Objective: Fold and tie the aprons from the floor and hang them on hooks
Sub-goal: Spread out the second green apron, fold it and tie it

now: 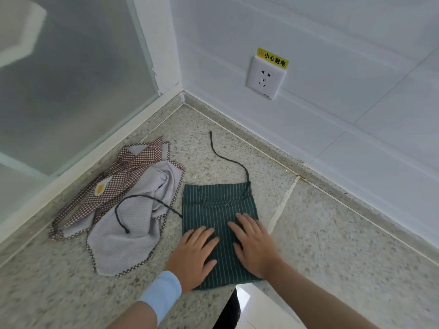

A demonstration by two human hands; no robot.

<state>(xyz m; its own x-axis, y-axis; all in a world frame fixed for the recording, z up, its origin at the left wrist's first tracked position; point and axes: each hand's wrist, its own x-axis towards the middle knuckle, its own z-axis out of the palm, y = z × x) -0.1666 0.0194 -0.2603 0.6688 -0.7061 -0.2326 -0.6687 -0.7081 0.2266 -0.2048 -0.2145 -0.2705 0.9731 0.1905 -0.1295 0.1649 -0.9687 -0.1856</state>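
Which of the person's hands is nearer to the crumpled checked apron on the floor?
Left. The left hand lies flat on the left edge of the folded green apron, beside the checked apron; the right hand lies on the green apron's right side, farther off.

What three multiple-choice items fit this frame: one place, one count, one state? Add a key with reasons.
1. Where does the checked apron lie relative to the green striped apron? A) left of it B) right of it C) on top of it
2. How many aprons are on the floor? A) one B) two C) three
3. What state is the green striped apron in? A) crumpled B) hung on a hook C) folded flat

1 A: the checked heap lies to its left.
2 B: only those two show.
3 C: left hand and right hand press flat on a neat rectangle.
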